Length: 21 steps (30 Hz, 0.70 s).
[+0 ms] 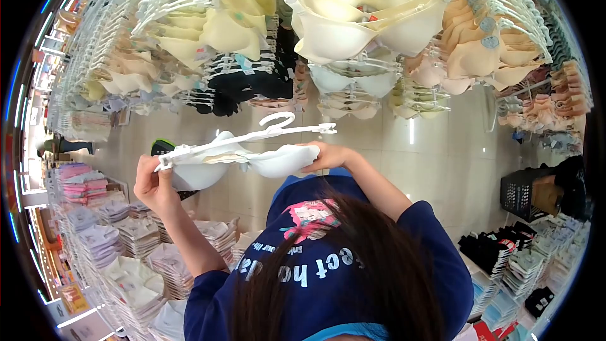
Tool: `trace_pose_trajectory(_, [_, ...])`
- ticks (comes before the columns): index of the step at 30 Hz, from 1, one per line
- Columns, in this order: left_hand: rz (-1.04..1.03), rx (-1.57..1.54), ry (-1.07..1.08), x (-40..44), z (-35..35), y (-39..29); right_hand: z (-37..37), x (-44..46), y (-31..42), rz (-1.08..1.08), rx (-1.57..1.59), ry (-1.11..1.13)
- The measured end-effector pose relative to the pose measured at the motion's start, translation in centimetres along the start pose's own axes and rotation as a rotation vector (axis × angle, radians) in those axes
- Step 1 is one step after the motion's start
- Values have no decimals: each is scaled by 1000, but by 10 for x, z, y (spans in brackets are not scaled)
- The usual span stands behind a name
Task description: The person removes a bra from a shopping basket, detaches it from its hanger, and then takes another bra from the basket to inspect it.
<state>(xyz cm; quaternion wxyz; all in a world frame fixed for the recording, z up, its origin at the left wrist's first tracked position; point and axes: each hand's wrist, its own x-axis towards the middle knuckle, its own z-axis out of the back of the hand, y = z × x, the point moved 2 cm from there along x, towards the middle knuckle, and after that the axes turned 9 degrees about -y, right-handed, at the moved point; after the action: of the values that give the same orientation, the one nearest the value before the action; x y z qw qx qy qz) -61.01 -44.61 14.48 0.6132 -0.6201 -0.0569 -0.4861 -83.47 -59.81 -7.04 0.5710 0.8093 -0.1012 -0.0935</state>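
Observation:
A pale white bra is held up in front of my chest, beneath a white plastic hanger whose hook points away from me. My left hand is closed on the hanger's left clip end together with the bra's side, the thumb along its near face. At the other side, my right hand grips the outer edge of the right cup; some of its fingers are hidden behind the fabric. The hanger's right clip sticks out above that hand, and I cannot tell whether the bra is attached there.
Racks of hanging bras in cream, yellow and beige stand ahead, with black ones lower down. Stacks of folded garments lie at left. More folded stacks and a black basket are at right. Tiled floor runs between.

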Motion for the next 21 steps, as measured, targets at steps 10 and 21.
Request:
trace_pose_trajectory(10, [105, -40, -181, 5, 22, 11, -9, -21, 53, 286, -168, -139])
trace_pose_trajectory(21, [153, -198, -417, 30, 65, 56, -39, -21, 99, 569, 51, -189])
